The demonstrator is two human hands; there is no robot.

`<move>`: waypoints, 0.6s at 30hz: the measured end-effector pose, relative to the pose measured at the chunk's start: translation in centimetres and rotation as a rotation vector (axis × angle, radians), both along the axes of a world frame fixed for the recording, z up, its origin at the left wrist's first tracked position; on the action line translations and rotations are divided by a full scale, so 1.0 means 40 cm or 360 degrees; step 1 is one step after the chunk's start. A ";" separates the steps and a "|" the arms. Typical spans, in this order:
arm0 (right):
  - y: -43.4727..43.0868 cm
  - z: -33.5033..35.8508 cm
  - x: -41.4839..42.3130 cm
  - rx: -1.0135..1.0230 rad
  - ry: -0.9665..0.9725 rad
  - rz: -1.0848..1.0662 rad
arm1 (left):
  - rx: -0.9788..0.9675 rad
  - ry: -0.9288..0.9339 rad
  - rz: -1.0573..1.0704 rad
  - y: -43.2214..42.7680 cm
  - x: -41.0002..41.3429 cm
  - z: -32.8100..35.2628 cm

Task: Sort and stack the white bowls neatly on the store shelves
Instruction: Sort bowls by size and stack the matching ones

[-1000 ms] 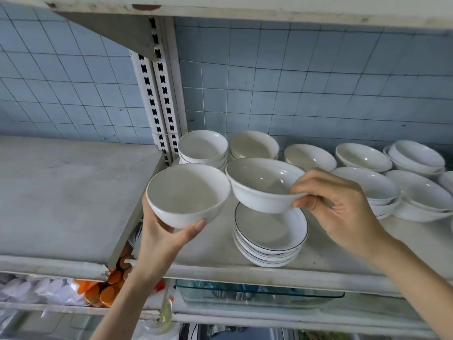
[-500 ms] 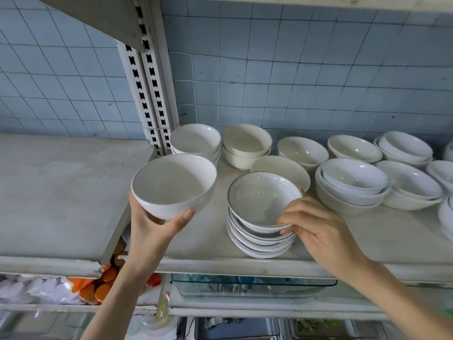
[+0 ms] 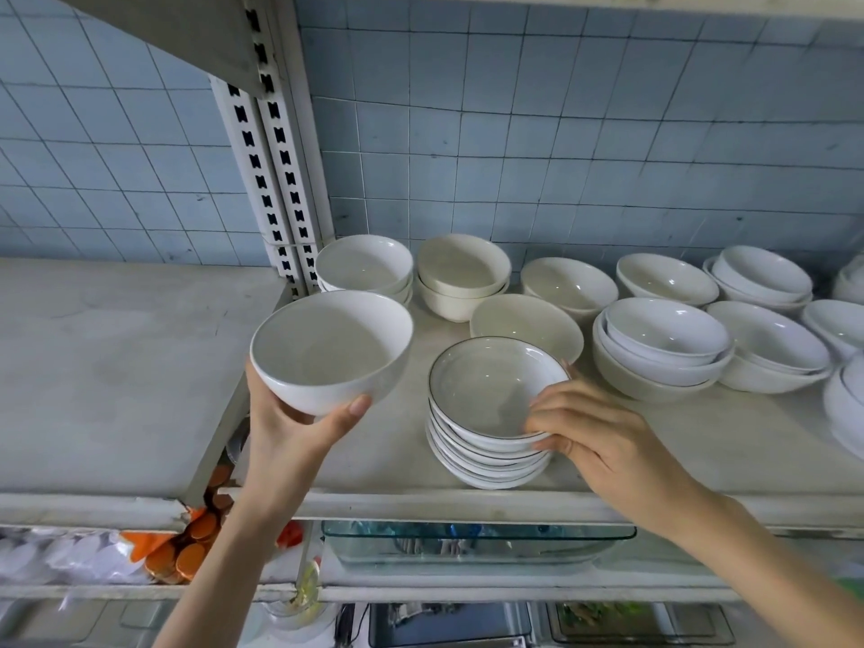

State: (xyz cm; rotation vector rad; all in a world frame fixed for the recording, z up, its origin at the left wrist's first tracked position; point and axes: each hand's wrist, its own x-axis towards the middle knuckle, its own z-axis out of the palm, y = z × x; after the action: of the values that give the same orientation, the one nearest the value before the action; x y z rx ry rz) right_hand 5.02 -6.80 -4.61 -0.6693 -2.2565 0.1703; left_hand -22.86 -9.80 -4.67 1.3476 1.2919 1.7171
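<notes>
My left hand (image 3: 290, 427) grips a deep white bowl (image 3: 332, 348) from below and holds it up at the shelf's left end. My right hand (image 3: 594, 432) pinches the right rim of the top dish of a stack of dark-rimmed shallow dishes (image 3: 491, 413) near the shelf's front edge. Behind the stack lies a cream bowl (image 3: 523, 325). Along the back wall stand two-bowl stacks of white bowls (image 3: 364, 266) and cream bowls (image 3: 463, 273).
More white bowls, single and nested (image 3: 664, 348), fill the right part of the shelf (image 3: 397, 474). A slotted metal upright (image 3: 276, 180) divides it from the bare left shelf (image 3: 107, 367). Below are a glass dish (image 3: 477, 544) and orange-capped items (image 3: 187, 549).
My right hand has set down the white bowl that it held a second ago and come down onto the rim of the dark-rimmed dish stack. The left hand still holds its bowl.
</notes>
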 end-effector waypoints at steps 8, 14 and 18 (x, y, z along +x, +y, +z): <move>-0.001 -0.001 0.004 0.0077 -0.0131 -0.0027 | 0.0018 0.0021 -0.0022 0.012 0.013 -0.001; 0.008 0.029 0.034 0.0165 -0.0498 -0.0087 | 0.0005 0.0024 -0.0040 0.012 0.017 0.000; 0.030 0.028 0.052 0.0104 -0.0629 -0.0170 | 0.0001 0.0003 -0.0032 0.015 0.017 -0.001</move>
State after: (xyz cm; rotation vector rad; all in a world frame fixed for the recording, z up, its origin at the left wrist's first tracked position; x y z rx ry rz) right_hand 7.08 -5.62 -3.49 -0.8453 -2.5789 -0.0975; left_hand -22.19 -9.20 -4.72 1.3587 1.2749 1.7034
